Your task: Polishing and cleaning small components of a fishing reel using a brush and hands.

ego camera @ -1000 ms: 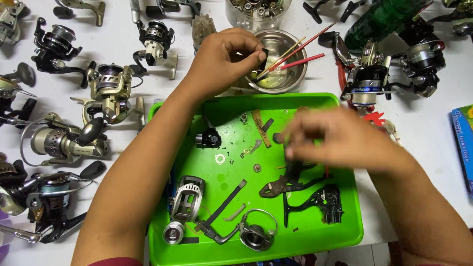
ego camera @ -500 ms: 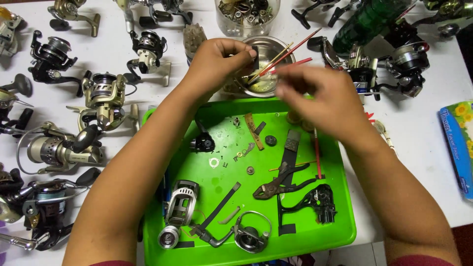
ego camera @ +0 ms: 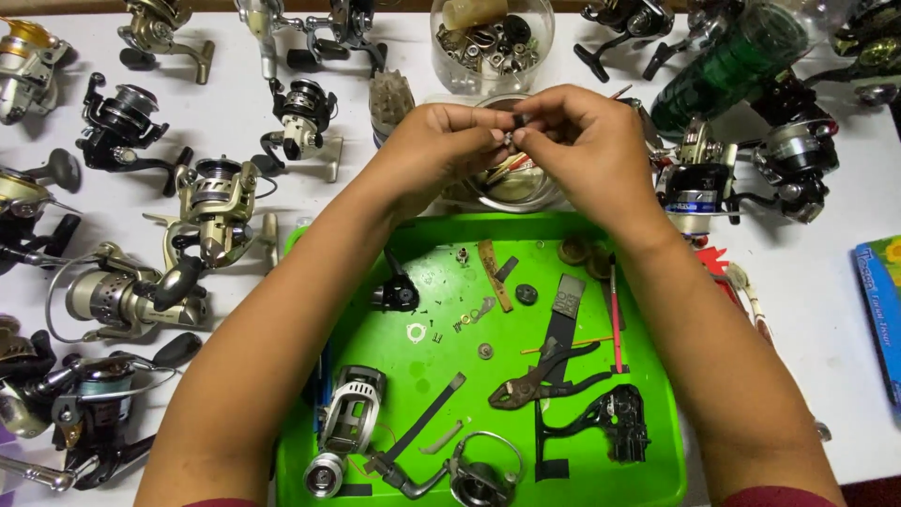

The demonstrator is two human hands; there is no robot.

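My left hand (ego camera: 439, 150) and my right hand (ego camera: 587, 141) meet above a metal bowl (ego camera: 514, 188) at the far side of the green tray (ego camera: 441, 282). Between the fingertips of both hands sits a small dark metal part (ego camera: 511, 134). The bowl is mostly hidden by my hands; brush handles show inside it. On the tray lie dark pliers (ego camera: 544, 376), a red-handled tool (ego camera: 615, 310), a black reel body (ego camera: 619, 424), a silver reel frame (ego camera: 347, 413), a wire bail (ego camera: 483, 465) and several tiny screws and washers.
Several fishing reels (ego camera: 211, 211) crowd the white table left of the tray, more stand along the far edge and at the right (ego camera: 699, 178). A clear jar of metal parts (ego camera: 488, 42) is behind the bowl. A green bottle (ego camera: 727, 61) and a blue box (ego camera: 882, 300) lie right.
My right hand rose from the tray to the bowl and met my left hand. Both hands now pinch a small part together. The camera has shifted slightly.
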